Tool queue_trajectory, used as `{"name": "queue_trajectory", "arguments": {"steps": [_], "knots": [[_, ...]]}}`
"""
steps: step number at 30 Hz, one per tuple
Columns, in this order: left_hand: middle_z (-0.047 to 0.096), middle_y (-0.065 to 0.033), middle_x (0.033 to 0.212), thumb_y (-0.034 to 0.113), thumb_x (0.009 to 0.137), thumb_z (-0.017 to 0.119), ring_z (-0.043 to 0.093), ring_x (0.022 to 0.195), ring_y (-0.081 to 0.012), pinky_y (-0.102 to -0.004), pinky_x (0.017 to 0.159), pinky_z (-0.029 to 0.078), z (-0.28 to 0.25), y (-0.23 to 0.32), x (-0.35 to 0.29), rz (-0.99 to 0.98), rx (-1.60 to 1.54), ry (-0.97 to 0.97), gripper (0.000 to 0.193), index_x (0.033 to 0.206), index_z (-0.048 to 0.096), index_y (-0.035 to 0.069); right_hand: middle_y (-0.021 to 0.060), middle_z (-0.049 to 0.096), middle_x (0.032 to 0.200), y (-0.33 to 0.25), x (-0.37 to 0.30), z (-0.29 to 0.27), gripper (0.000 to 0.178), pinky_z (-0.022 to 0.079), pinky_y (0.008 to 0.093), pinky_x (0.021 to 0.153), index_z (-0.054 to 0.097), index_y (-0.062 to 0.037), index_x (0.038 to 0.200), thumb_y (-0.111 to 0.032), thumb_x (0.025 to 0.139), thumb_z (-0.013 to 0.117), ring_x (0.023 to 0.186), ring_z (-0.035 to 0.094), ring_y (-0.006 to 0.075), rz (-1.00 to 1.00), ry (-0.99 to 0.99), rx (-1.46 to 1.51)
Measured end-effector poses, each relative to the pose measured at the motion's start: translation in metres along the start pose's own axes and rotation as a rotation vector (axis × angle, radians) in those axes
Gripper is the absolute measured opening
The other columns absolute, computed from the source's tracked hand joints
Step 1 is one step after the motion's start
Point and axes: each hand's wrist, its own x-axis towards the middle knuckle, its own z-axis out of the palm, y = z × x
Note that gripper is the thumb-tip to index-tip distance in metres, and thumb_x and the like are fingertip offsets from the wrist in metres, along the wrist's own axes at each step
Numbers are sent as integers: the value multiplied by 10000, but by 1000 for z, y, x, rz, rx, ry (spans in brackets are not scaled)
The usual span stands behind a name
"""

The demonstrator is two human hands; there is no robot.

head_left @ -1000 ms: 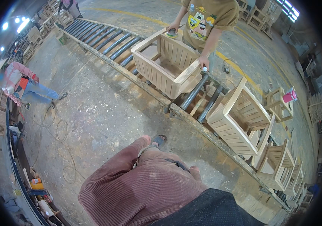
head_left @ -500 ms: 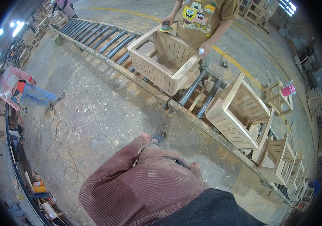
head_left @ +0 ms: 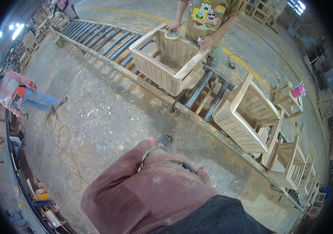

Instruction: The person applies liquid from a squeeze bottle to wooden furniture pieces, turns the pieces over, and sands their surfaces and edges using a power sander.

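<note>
My left hand (head_left: pixel 151 140) shows past the end of my brown corduroy sleeve, low at my side and above my sandalled foot (head_left: pixel 165 141). On the other side, my right hand (head_left: pixel 203 171) hangs beside my body. The fingers of both hands are mostly hidden, and neither touches the woodwork. Across the roller conveyor (head_left: pixel 116 45), a co-worker in a brown printed T-shirt (head_left: pixel 209 23) bends over a slatted wooden frame (head_left: pixel 154 70). One of their hands holds a round sander (head_left: pixel 171 34) at its far rail; the other has a small white object (head_left: pixel 200 40).
More slatted wooden frames (head_left: pixel 244 128) stand along the conveyor to the right. A pink container (head_left: pixel 298 91) sits on a small wooden frame. At left, another person (head_left: pixel 22 93) stands near hoses (head_left: pixel 63 136) on the floor. A workbench with tools (head_left: pixel 41 195) runs along the lower left.
The co-worker's sander has moved slightly down along the frame's far rail. Their other hand has shifted up and left, near the end rail. My hands stay about where they were.
</note>
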Motion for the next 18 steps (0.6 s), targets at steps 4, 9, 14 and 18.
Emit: {"name": "queue_trajectory", "arguments": {"steps": [4,9,14,18], "knots": [[635,-128,881,269,735,529,609,830,-295,-386,724,485,2,-6,0,9,12,18,213,860,660,157,142,601,1042,-2,-2,-3,456,443,345,866,609,-88,1013,-259,605,717,1009,561,263,3,-25,44],[634,-125,876,286,732,528,610,817,-295,-387,705,486,3,-8,1,52,57,59,222,862,655,159,138,620,1002,-5,-6,-4,363,448,339,860,627,-108,1001,-210,655,662,981,579,270,-20,8,32],[635,-125,864,286,726,534,611,801,-296,-384,692,486,-1,-3,-1,62,28,26,216,849,657,158,142,614,1007,-5,-10,-5,415,454,340,844,633,-69,956,-251,596,728,975,576,266,-16,-14,75],[635,-123,866,282,724,535,610,804,-296,-385,697,486,-4,-1,-4,66,21,33,211,842,658,158,144,614,1005,-6,-15,-6,418,456,338,839,628,-66,968,-240,601,726,973,576,269,1,-19,95]]}}
